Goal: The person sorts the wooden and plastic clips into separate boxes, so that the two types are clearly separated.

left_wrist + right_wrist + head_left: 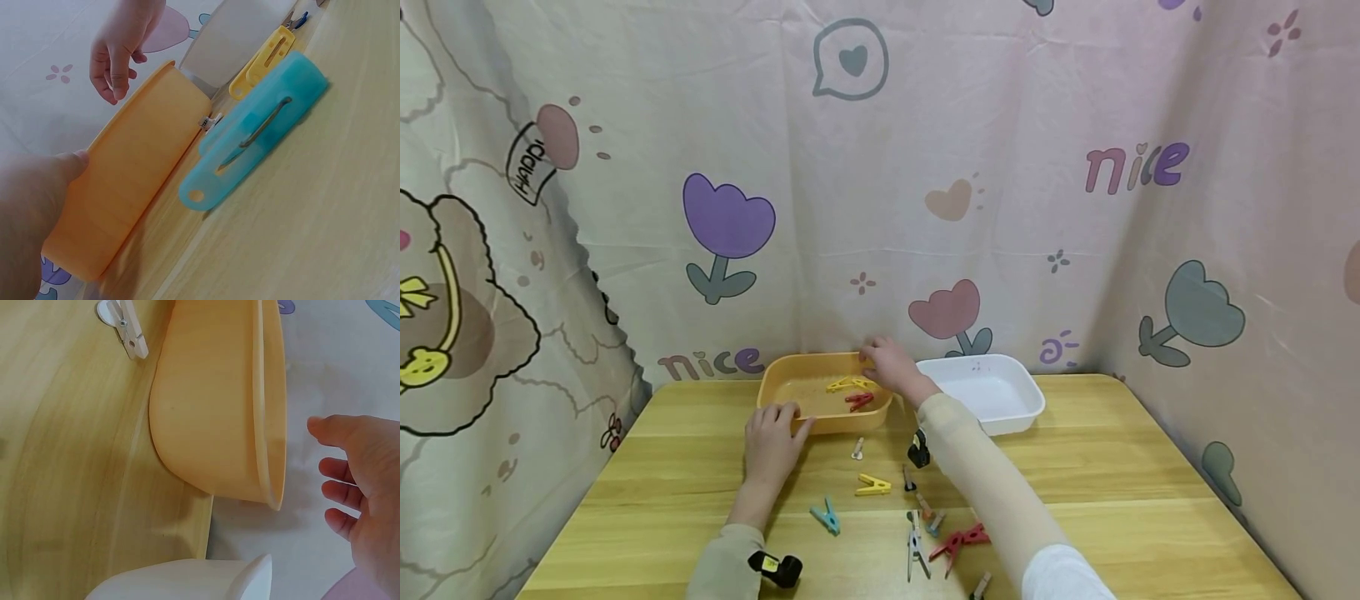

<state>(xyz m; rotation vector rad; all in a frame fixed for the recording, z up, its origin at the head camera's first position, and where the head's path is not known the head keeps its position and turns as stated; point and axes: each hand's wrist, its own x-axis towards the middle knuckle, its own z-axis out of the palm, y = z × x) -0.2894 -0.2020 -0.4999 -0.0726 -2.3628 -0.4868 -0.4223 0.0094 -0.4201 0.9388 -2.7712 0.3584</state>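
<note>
Left hand [772,442] rests flat-fingered on the orange tray's [775,390] near rim at the bench's [1112,500] far edge; right hand [889,363] hovers spread, empty, above it; a nudge might slide the tray off.

My left hand [772,446] rests on the near rim of the orange tray [790,377], and my right hand [891,365] hovers over its far right corner, so both block that side. The white tray [1026,392] stands just beside it on the right, the curtain [925,208] close behind both. Clothespins [917,525] litter the middle of the tabletop [1112,492] toward the near edge. The tabletop's left and right edges lie bare, with room for my hands.
</note>
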